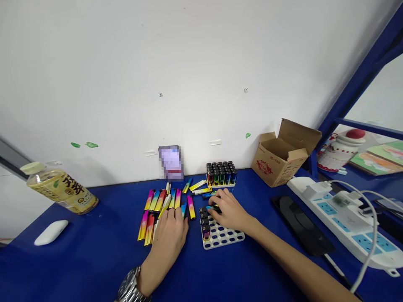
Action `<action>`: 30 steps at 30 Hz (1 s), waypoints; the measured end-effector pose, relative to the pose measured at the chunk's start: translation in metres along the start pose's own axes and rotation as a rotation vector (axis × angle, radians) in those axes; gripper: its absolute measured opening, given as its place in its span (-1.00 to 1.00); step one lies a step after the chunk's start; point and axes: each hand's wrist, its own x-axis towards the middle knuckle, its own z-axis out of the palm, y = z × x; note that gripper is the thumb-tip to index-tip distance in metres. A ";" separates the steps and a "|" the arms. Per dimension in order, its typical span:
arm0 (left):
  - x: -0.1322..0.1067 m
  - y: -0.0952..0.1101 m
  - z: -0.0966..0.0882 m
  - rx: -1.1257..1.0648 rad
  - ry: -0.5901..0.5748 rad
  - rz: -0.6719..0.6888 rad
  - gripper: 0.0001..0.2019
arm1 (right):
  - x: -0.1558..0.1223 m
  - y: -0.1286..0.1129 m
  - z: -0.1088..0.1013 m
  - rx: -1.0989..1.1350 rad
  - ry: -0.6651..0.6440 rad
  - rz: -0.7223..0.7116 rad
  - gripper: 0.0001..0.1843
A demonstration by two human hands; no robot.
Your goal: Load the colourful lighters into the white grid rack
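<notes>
Rainbow-coloured metallic lighters (pixel 160 200): loose on blue desk (pixel 103 243).
Left hand (pixel 170 230): curled over them, grip hidden.
White perforated rack (pixel 224 243): left edge occupied; loading seems underway.
Right hand (pixel 227 211): narrowed above it, hold unclear; next slot likely needs upright alignment.

The slim rainbow-coloured lighters (pixel 161 200) have glossy, metallic-looking bodies; the white perforated rectangular tray (pixel 225 243) looks like smooth matt plastic; the blue flat tabletop (pixel 103 260) is smooth with a faint sheen. The brown open box (pixel 265 165) is matt cardboard; the silver link-banded wristwatch (pixel 134 289) is shiny metal.
</notes>
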 end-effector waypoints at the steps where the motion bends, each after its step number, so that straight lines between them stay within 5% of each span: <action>1: 0.000 0.000 0.001 -0.034 -0.015 -0.006 -0.82 | 0.001 0.000 0.000 0.019 -0.023 0.011 -0.85; 6: 0.001 -0.004 0.002 -0.235 -0.110 -0.093 -0.84 | 0.002 -0.001 -0.003 0.098 -0.082 0.001 -0.92; 16: 0.005 -0.004 -0.008 -0.809 -0.059 -0.255 -0.94 | 0.001 -0.005 -0.007 0.093 -0.157 -0.007 -0.87; 20: 0.004 -0.002 -0.005 -1.086 -0.114 -0.304 -0.89 | 0.001 -0.004 0.000 0.129 -0.019 -0.006 -0.93; 23: 0.004 -0.001 -0.004 -1.143 -0.137 -0.355 -0.79 | 0.002 -0.001 0.004 0.381 0.138 0.070 -0.81; 30: 0.006 0.005 -0.011 -1.314 -0.176 -0.425 -0.70 | 0.003 -0.007 0.002 0.843 0.262 0.219 -0.63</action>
